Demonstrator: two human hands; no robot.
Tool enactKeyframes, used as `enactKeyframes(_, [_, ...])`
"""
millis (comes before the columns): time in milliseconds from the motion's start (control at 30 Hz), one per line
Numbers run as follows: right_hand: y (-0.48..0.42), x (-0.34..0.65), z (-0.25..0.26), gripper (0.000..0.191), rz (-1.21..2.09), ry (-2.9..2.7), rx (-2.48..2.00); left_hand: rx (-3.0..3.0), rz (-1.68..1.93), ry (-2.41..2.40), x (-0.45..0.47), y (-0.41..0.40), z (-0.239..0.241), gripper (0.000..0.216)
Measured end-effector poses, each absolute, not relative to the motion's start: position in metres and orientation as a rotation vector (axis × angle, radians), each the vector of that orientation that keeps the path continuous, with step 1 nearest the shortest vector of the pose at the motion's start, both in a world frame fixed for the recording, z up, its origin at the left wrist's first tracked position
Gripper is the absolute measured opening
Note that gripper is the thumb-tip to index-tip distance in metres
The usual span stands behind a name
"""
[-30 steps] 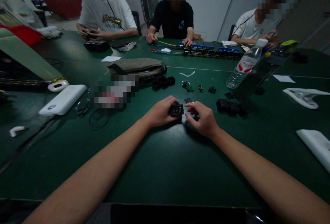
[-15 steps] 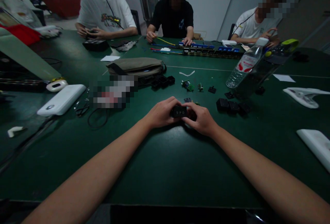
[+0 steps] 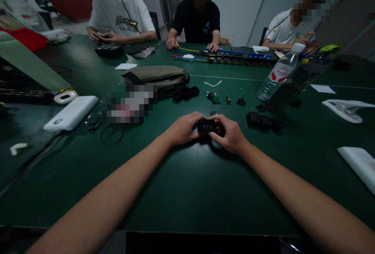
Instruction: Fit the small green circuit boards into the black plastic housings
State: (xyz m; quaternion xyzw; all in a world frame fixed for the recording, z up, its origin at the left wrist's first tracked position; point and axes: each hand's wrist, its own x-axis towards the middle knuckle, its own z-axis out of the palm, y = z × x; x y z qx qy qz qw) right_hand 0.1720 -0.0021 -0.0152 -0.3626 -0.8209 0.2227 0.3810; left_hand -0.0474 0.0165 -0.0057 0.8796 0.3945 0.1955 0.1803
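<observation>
A small black box-shaped module point(image 3: 206, 125) with pale lettering on its face sits between both my hands, just above the green table point(image 3: 181, 191). My left hand point(image 3: 183, 129) grips its left end with curled fingers. Its right end is gripped by my right hand point(image 3: 231, 135), whose fingers wrap over the top. Just behind the hands lies a small dark flat part point(image 3: 213, 113). What lies under my right palm is hidden.
Several black modules point(image 3: 262, 120) lie to the right, more black modules point(image 3: 185, 91) behind a khaki pouch point(image 3: 155, 75). Small green parts point(image 3: 215, 98), a tilted water bottle point(image 3: 278, 72), a white power bank point(image 3: 71, 112) and a cable point(image 3: 111, 135) lie around. Three people work across the table.
My right hand moved left from the table onto the black module, so both hands now hold it. The module shifted slightly right and turned its lettered face toward me.
</observation>
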Motion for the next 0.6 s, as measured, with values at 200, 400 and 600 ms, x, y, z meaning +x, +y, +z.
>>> enactKeyframes(200, [-0.0021, 0.1733, -0.0156, 0.035, 0.559, -2.094, -0.907, 2.486, 0.493, 1.132, -0.0459, 0.0152, -0.004, 0.038])
enactKeyframes(400, [-0.0027, 0.1734, -0.0152, 0.035, 0.565, -2.093, -0.894, 2.511, 0.487, 1.123, -0.0451, 0.0158, -0.0048, 0.041])
enactKeyframes(600, [-0.0031, 0.1732, -0.0145, 0.036, 0.614, -2.09, -0.895, 2.518, 0.49, 1.127, -0.0451, 0.0156, -0.0051, 0.041])
